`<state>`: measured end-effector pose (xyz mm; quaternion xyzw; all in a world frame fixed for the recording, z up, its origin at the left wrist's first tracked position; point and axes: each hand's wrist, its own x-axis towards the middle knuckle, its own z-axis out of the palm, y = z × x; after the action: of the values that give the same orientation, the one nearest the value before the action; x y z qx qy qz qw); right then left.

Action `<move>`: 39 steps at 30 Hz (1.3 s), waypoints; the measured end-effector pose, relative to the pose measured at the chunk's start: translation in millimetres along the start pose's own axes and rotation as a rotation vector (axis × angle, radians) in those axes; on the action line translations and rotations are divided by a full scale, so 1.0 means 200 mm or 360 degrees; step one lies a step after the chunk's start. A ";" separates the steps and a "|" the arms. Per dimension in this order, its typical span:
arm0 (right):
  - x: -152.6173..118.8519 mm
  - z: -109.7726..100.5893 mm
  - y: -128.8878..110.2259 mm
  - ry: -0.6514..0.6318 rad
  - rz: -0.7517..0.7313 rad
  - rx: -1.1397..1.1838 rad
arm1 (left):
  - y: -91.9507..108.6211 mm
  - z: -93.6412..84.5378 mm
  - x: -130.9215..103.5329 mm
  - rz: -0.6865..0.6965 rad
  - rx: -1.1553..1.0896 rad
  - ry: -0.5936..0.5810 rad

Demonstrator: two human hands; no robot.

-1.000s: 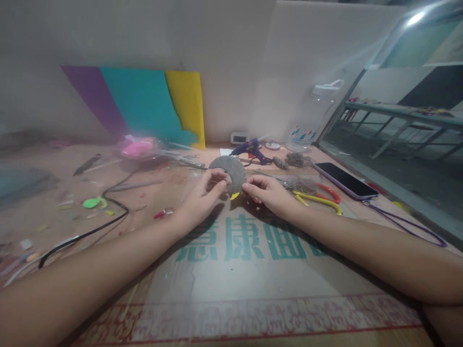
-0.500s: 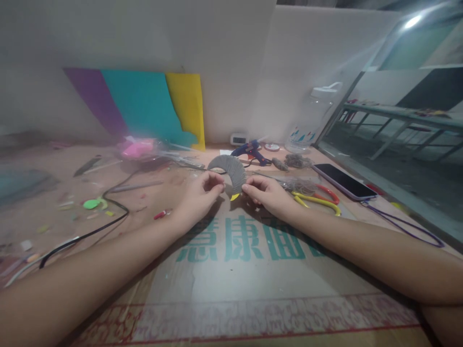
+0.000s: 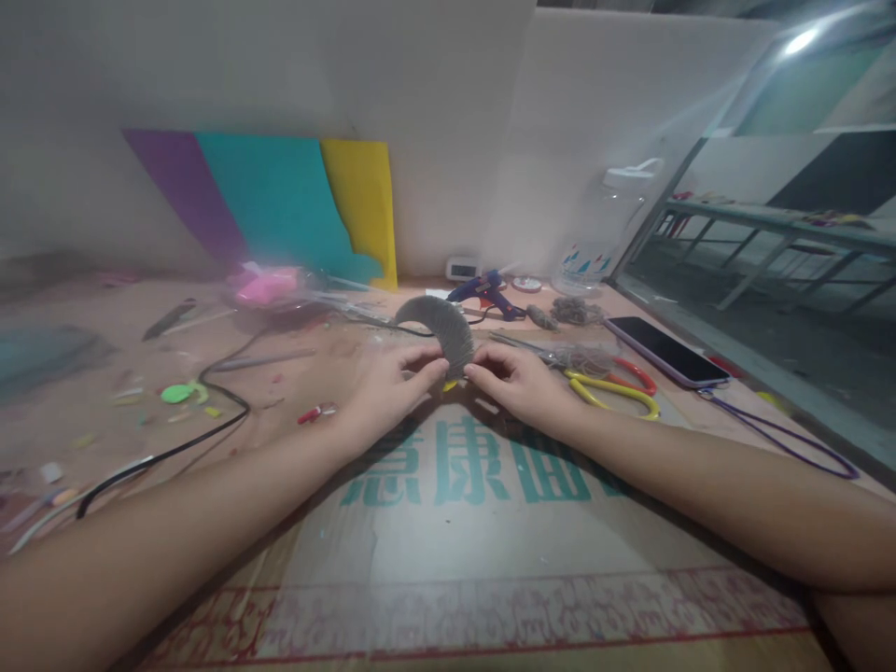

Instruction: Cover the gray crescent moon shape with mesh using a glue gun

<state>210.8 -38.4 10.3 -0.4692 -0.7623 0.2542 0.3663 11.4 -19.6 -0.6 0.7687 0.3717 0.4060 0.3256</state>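
Observation:
A crescent shape wrapped in grey yarn point(image 3: 448, 329) is held up over the table, its curve bulging to the upper right. A small yellow tip shows bare at its lower end. My left hand point(image 3: 399, 383) pinches the crescent near that tip from the left, thumb and finger closed. From the right, my right hand point(image 3: 518, 378) grips the same lower end between thumb and fingertips. Whether a loose yarn end is in the fingers is too small to tell.
Scissors with red and yellow handles point(image 3: 616, 390) and a phone point(image 3: 666, 351) lie to the right. Behind are a blue glue gun point(image 3: 488, 294), grey yarn point(image 3: 578, 311) and a clear bottle point(image 3: 595, 233). A black cable point(image 3: 189, 439) and scraps lie left. Coloured sheets point(image 3: 273, 205) lean on the wall.
My left hand has moved right and now pinches the crescent's lower end. The crescent has shifted slightly left and turned a little, so less of the yellow tip shows.

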 end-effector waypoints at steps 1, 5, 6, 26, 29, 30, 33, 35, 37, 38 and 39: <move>0.00 0.00 0.00 0.0028 -0.0080 -0.0104 | 0.01 0.00 0.00 0.0059 0.0047 -0.0012; -0.01 0.00 0.02 0.0106 -0.0393 -0.0304 | 0.02 0.00 -0.02 0.0152 0.0238 -0.0002; -0.01 0.01 0.02 0.0120 -0.0462 -0.0324 | 0.02 0.00 -0.02 0.0145 0.0276 0.0009; -0.05 0.02 0.01 0.0077 -0.0607 -0.0465 | -0.01 0.01 -0.01 -0.0017 -0.0018 0.0065; -0.05 0.02 0.02 0.0142 -0.0430 -0.0419 | -0.02 0.00 -0.01 -0.0212 -0.0122 0.0167; -0.04 0.02 0.02 0.0140 -0.0362 -0.0408 | -0.03 0.00 0.00 -0.0274 -0.0155 0.0182; -0.02 0.02 0.04 0.0095 -0.0197 -0.0365 | -0.05 -0.01 0.00 -0.0410 -0.0246 0.0206; -0.01 0.02 0.05 0.0070 -0.0147 -0.0339 | -0.06 0.00 0.01 -0.0452 -0.0313 0.0235; 0.00 0.03 0.06 0.0051 -0.0130 -0.0319 | -0.07 0.00 0.01 -0.0461 -0.0413 0.0252; 0.00 0.03 0.06 0.0040 -0.0134 -0.0313 | -0.08 0.01 0.02 -0.0456 -0.0464 0.0248; 0.00 0.03 0.06 0.0028 -0.0151 -0.0310 | -0.09 0.01 0.02 -0.0451 -0.0501 0.0236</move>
<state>212.5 -33.5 -2.2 -0.4683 -0.8014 0.1572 0.3374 9.2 -8.2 -14.1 0.6165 0.4309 0.4646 0.4673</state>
